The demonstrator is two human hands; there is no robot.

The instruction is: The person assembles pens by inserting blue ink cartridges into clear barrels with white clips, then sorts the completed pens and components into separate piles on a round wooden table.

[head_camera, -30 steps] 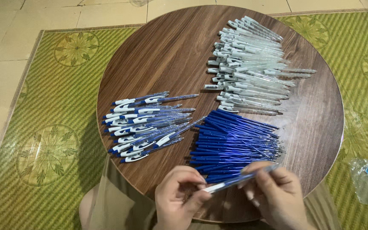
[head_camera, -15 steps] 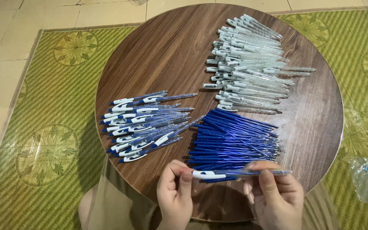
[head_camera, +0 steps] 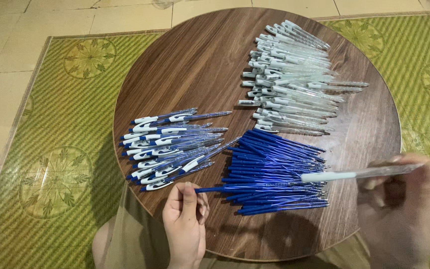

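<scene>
From the head camera, looking down on a round dark wood-grain table [head_camera: 200, 65] set on a green woven mat [head_camera: 51, 164], the left hand [head_camera: 186, 219] pinches the near end of a thin blue ink refill [head_camera: 225, 189] between thumb and fingers, its tip pointing right into the heap of loose blue ink refills [head_camera: 274, 169] lying at the near middle of the table. The right hand [head_camera: 406, 209], blurred at the right edge, is closed around a clear plastic pen barrel with a white end [head_camera: 369, 172], held level above the table with that white end over the right side of the blue heap. A pile of finished blue-and-white clip pens [head_camera: 170, 149] lies left of the heap, and a pile of empty clear barrels [head_camera: 294, 74] lies at the far right, well apart from both hands. The refill and the barrel are apart, so the joining looks not yet done; to do it cleanly I would judge it best to lift the refill clear of the heap, bring the barrel's open end in line with it, and slide it in straight rather than at an angle
</scene>
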